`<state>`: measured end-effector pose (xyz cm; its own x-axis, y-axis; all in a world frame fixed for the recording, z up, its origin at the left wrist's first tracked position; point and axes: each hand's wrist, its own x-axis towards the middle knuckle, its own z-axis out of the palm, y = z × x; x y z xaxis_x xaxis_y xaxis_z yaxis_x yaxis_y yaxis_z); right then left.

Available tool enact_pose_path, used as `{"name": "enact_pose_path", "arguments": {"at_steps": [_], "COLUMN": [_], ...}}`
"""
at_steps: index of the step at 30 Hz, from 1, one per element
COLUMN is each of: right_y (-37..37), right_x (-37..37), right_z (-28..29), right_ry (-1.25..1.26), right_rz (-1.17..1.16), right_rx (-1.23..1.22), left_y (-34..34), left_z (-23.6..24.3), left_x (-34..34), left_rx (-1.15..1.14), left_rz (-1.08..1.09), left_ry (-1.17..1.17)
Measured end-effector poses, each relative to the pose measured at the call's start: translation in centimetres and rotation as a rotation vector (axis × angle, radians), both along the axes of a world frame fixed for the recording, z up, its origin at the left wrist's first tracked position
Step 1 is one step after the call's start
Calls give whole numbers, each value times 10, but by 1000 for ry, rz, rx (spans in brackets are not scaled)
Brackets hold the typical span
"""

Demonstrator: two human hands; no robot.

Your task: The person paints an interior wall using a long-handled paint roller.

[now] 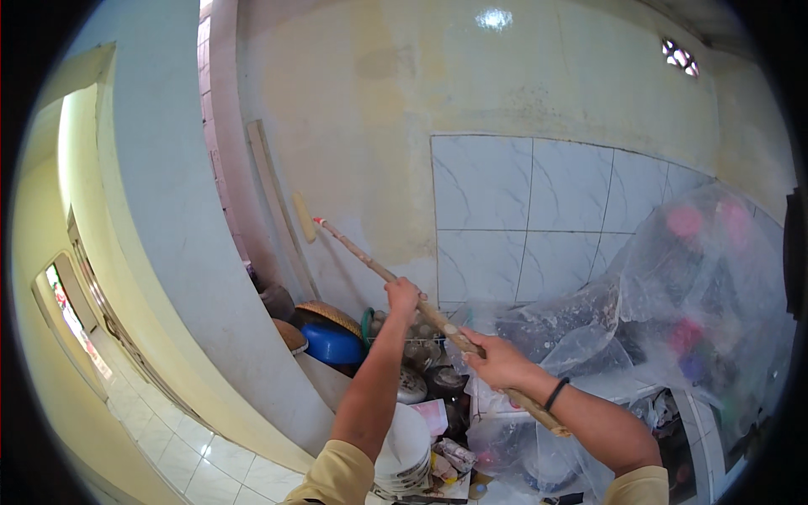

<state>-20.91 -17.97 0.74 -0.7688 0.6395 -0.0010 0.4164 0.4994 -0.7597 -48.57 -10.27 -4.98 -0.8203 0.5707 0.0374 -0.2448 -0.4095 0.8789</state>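
I see left hand (404, 296) wrapped around wooden pole (368, 261) mid-frame; right hand (503, 362) gripping same pole lower, right of centre; roller (304, 217) on pole's far end, left of centre, at wall (337, 109), can't tell if touching; blue basin (331, 344) below it; plastic sheeting (673, 290) across right side

Floor (189, 438) at left — pale, glossy tile. Clear sheet (581, 324) draped loosely at right, pink items (683, 220) showing through — the support under it cannot be made out. White buckets (401, 442) stacked low; footing hidden.
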Motion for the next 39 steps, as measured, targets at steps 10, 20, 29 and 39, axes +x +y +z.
{"name": "enact_pose_path", "arguments": {"at_steps": [10, 20, 29, 39], "right_y": [-36, -66, -44, -13], "right_x": [151, 221, 145, 27], "right_z": [-2, -34, -28, -46], "right_ry": [-46, -7, 6, -34], "right_rz": [-182, -319, -203, -47], "right_rx": [-118, -126, -51, 103], "left_y": [6, -19, -13, -14], "left_z": [-17, -25, -35, -58], "left_x": [179, 270, 185, 47], "left_rx": [-100, -160, -109, -54], "left_rz": [-127, -254, -216, -83], "left_ry": [127, 93, -21, -75]}}
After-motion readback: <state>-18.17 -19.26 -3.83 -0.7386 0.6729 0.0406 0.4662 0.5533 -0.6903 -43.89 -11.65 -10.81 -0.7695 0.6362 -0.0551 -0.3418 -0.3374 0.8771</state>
